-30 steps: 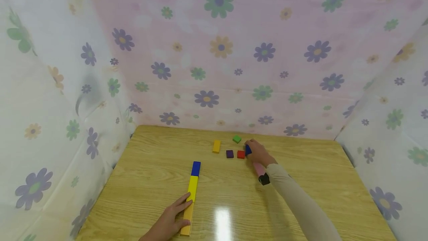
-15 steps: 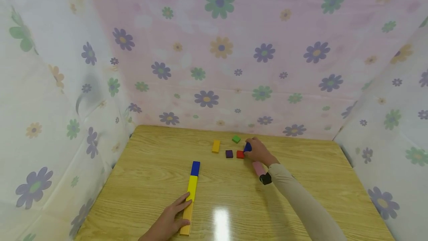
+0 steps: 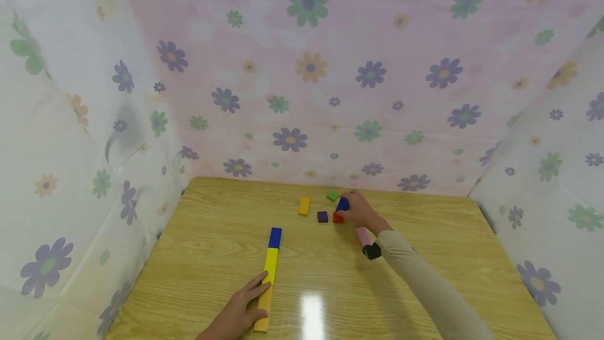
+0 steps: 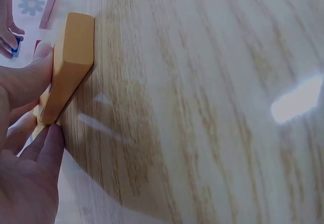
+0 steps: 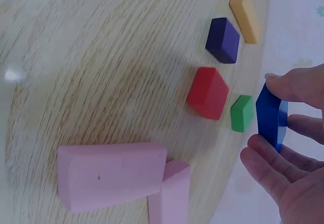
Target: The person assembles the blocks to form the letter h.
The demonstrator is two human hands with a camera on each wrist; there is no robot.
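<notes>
My right hand pinches a blue block between thumb and fingers, held up over the far part of the table. Below it are a red block and a green block. A purple block and an orange block lie to their left. My left hand rests on a straight row at the front left, thumb on a long orange block and fingertips near its joint with a yellow block. Another blue block forms the row's far end.
Pink blocks lie below the right wrist, partly behind a black device at the sleeve. Flower-printed cloth surrounds the wooden table at the back and both sides.
The right hand has moved slightly left with the blue block, which now partly overlaps the red block in the head view. The left hand and the row have stayed put.
</notes>
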